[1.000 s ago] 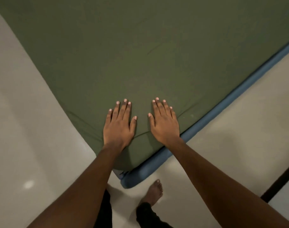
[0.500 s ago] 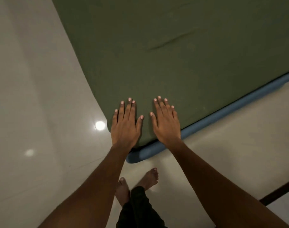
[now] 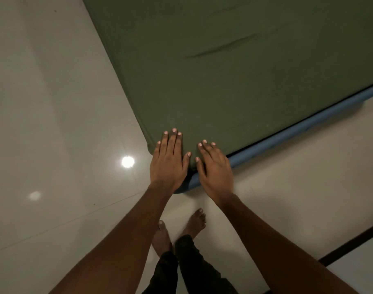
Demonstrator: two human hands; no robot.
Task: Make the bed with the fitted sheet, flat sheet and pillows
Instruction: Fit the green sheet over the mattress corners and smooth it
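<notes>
A dark green fitted sheet (image 3: 234,77) covers the mattress, which fills the upper right of the view. A long crease runs across the sheet's middle. The blue mattress edge (image 3: 298,130) shows below the sheet along the right side. My left hand (image 3: 168,160) lies flat with straight fingers on the near corner of the sheet. My right hand (image 3: 214,164) is beside it, fingers straight, over the same corner and the blue edge. No pillows or flat sheet are in view.
Glossy pale floor tiles (image 3: 54,124) surround the bed and reflect a ceiling light (image 3: 128,161). My bare feet (image 3: 181,230) stand just below the corner. A dark strip (image 3: 351,245) crosses the floor at the lower right.
Both hands have slid back along the sheet toward the near corner. The view has shifted, so the bed corner now sits right under my palms.
</notes>
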